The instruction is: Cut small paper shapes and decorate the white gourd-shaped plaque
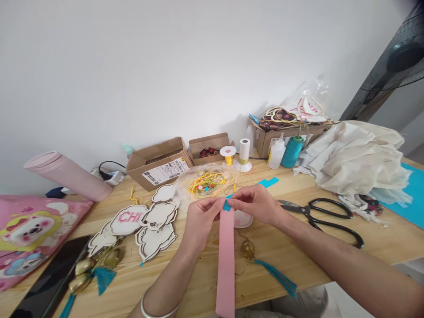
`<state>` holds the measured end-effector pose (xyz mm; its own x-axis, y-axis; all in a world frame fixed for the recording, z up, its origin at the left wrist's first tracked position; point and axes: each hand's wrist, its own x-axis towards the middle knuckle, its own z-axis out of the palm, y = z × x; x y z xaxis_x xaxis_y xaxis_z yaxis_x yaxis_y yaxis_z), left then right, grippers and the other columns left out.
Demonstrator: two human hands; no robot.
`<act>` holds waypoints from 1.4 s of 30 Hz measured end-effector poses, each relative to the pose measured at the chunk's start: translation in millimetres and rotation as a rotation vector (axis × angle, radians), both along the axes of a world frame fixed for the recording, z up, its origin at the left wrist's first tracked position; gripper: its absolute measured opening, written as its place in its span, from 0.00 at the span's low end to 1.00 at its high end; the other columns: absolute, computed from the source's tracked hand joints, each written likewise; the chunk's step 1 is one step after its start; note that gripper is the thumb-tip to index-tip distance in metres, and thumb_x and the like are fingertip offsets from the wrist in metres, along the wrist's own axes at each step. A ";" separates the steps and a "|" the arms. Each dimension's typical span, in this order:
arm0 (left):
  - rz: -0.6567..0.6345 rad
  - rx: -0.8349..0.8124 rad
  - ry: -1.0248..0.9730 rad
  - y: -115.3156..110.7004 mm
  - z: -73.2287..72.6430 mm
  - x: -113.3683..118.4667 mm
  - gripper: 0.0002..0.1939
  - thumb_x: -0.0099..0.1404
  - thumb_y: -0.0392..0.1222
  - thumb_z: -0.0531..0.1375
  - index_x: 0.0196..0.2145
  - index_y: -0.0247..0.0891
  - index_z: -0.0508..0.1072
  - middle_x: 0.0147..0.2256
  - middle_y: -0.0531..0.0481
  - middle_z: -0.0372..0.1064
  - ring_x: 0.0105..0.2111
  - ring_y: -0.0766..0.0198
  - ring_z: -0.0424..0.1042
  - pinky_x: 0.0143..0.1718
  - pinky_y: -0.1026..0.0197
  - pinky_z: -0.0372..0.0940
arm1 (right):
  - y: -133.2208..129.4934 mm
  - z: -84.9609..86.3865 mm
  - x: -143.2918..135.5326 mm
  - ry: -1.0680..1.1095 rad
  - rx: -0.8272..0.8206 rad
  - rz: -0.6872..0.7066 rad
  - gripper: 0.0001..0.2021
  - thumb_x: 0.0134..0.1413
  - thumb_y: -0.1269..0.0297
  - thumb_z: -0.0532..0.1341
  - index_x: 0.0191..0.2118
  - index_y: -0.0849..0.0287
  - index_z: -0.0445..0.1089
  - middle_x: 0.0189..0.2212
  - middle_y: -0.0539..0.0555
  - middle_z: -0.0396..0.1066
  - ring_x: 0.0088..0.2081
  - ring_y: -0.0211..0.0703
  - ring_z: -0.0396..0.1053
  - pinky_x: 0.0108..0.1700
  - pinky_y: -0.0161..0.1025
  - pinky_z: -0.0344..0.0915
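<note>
In the head view, a long, flat pink strip (226, 265) runs away from the viewer over the pale wooden counter (202, 282), its far end between the hands. Just right of the strip lies a round brass-coloured bell (247, 250) with a blue tassel (278, 278). The left hand (205, 216) and right hand (255, 203) are closed at the fingertips, pinching a small blue scalloped piece (227, 206) that overlaps the strip's far end; whether they grip the strip too, I cannot tell. Farther right of the strip are black-handled metal scissors (304, 211). To its left, a white cloud-shaped plaque (122, 227) reads "CHI" in pink capitals. Beyond the strip, leftward, a brown cardboard box (159, 160) bears a white printed label (167, 171), its text too small to read.
</note>
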<state>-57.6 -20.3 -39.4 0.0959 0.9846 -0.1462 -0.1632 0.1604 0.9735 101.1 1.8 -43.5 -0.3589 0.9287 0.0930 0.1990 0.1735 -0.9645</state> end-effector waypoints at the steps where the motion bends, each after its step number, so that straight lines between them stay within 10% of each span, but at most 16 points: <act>1: 0.003 0.000 -0.003 0.0 -0.5 0.0 0.10 0.52 0.43 0.64 0.32 0.35 0.78 0.26 0.48 0.76 0.26 0.64 0.73 0.30 0.64 0.68 | 0.4 -1.1 0.0 -0.010 -0.003 0.005 0.14 0.47 0.57 0.60 0.24 0.64 0.74 0.19 0.52 0.70 0.20 0.32 0.60 0.21 0.31 0.56; 42: -0.006 -0.007 0.021 -1.8 4.6 1.8 0.11 0.50 0.42 0.65 0.33 0.36 0.78 0.28 0.47 0.77 0.27 0.63 0.74 0.33 0.63 0.69 | -1.4 4.5 -2.5 0.167 -0.031 -0.092 0.09 0.43 0.62 0.62 0.22 0.62 0.74 0.17 0.49 0.70 0.19 0.32 0.62 0.20 0.30 0.58</act>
